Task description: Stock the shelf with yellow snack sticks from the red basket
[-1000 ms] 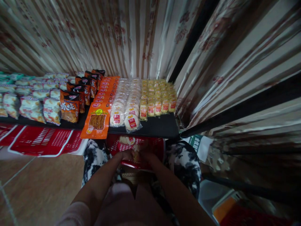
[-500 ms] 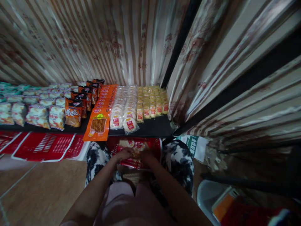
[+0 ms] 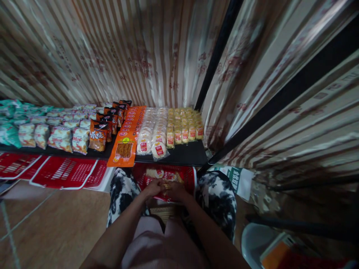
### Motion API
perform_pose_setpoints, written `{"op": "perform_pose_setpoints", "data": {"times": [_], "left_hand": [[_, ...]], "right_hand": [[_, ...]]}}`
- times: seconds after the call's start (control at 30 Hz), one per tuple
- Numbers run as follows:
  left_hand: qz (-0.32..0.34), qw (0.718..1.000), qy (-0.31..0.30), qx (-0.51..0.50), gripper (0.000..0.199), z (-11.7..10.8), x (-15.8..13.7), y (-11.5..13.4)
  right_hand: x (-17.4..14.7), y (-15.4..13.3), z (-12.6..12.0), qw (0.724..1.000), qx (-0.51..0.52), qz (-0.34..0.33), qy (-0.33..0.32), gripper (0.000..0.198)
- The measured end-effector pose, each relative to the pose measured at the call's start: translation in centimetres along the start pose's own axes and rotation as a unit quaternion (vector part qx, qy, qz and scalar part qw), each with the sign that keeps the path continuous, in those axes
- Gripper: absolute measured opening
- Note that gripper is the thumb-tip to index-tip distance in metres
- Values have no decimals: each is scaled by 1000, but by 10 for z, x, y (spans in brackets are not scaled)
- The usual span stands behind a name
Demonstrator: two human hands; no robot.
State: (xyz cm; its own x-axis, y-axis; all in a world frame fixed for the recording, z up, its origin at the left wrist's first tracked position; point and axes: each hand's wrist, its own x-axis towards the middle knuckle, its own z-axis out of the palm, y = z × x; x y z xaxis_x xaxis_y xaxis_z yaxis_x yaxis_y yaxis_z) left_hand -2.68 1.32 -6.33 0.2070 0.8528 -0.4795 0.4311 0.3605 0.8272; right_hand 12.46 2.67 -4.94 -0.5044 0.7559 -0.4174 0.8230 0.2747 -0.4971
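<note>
My left hand (image 3: 153, 188) and my right hand (image 3: 176, 191) meet low between my knees, fingers closed around small yellowish wrapped snacks (image 3: 167, 186). How many packets they hold is hard to make out in the dim light. Beneath them, a red basket (image 3: 192, 175) with a white rim contains a round pale wrapped pack and more wrapped snacks. Just ahead, on the black shelf (image 3: 186, 155), stand rows of yellow wrapped snacks (image 3: 185, 127) and round white packaged crackers (image 3: 159, 149).
Further left on the shelf lie orange snack packs (image 3: 123, 149), orange-black bags (image 3: 98, 138), white bags (image 3: 60, 138) and green bags (image 3: 9, 130). Red baskets (image 3: 61, 172) stand under the shelf edge. Black metal posts (image 3: 217, 56) and a striped curtain (image 3: 157, 45) enclose the area. A white tub (image 3: 252, 239) sits right.
My hands have come closer together over the basket, around the yellowish snacks. The view has shifted slightly left, so the shelf goods appear further right.
</note>
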Motion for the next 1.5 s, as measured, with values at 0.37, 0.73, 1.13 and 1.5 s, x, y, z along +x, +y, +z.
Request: {"op": "perform_pose_setpoints", "data": {"times": [0.37, 0.73, 1.13, 1.5], "left_hand": [[18, 993, 59, -101, 12, 1, -11, -3], [-6, 991, 67, -116, 12, 0, -15, -11], [-17, 996, 63, -54, 19, 0, -19, -13], [-30, 997, 57, -39, 22, 0, -15, -18]], "right_hand": [[-1, -2, -1, 998, 48, -37, -1, 48], [2, -8, 5, 998, 58, -19, -9, 41], [5, -8, 12, 998, 51, -26, -31, 36], [-2, -17, 3, 998, 52, -19, -32, 35]]}}
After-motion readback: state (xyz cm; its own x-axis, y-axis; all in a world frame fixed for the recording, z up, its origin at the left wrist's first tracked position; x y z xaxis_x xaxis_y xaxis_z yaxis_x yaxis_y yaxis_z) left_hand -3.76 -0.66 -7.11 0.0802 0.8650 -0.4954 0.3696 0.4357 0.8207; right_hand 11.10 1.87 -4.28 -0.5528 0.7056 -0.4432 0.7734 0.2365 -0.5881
